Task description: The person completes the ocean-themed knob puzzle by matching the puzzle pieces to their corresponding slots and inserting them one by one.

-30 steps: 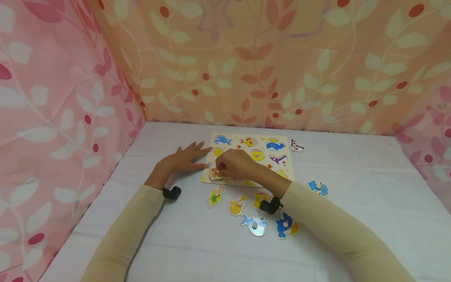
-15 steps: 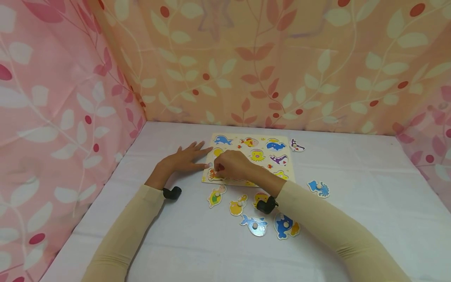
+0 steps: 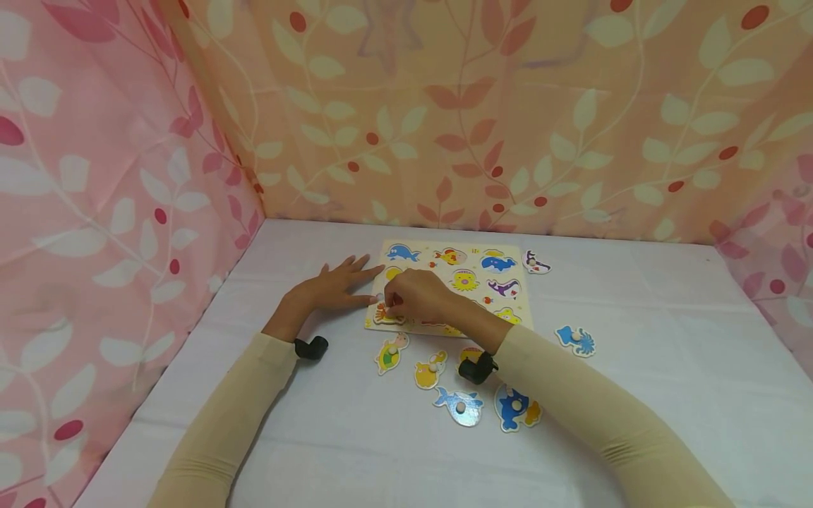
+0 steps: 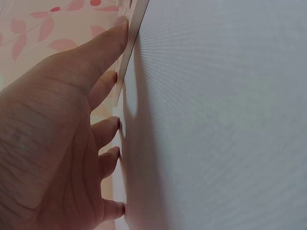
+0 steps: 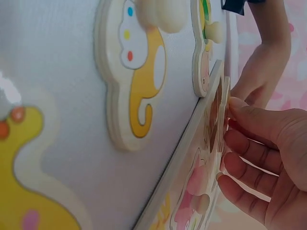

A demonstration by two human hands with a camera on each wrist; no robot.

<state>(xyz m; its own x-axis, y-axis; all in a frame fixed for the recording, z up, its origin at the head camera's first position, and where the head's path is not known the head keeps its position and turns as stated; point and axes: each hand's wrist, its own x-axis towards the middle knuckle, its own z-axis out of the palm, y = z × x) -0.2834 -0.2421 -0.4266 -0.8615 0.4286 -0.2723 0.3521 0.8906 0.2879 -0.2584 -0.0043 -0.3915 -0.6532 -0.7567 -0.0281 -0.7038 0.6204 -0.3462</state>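
A wooden peg puzzle board [image 3: 524, 310] with printed sea animals lies on the white table. My right hand [image 3: 422, 296] is over its lower left part and pinches an orange puzzle piece [image 3: 383, 315], perhaps a crab, at the corner recess. In the right wrist view the piece [image 5: 225, 112] shows edge-on, raised a little from the board, and its knob is hidden by the fingers. My left hand [image 3: 333, 286] lies at the board's left edge with fingers spread. Its thumb [image 4: 108, 40] and one finger touch the board in the left wrist view.
In front of the board lie a turtle piece [image 3: 390, 354], an orange piece [image 3: 428, 371], a light blue whale piece [image 3: 466, 409] and a dark blue piece [image 3: 508, 409]. A blue piece [image 3: 583, 341] and a purple piece [image 3: 536, 264] lie to the right. Patterned curtains [image 3: 444, 141] surround the table.
My right hand has shifted very slightly left with the orange piece, whose tilt over the corner recess has changed a little. The left hand stays in place.
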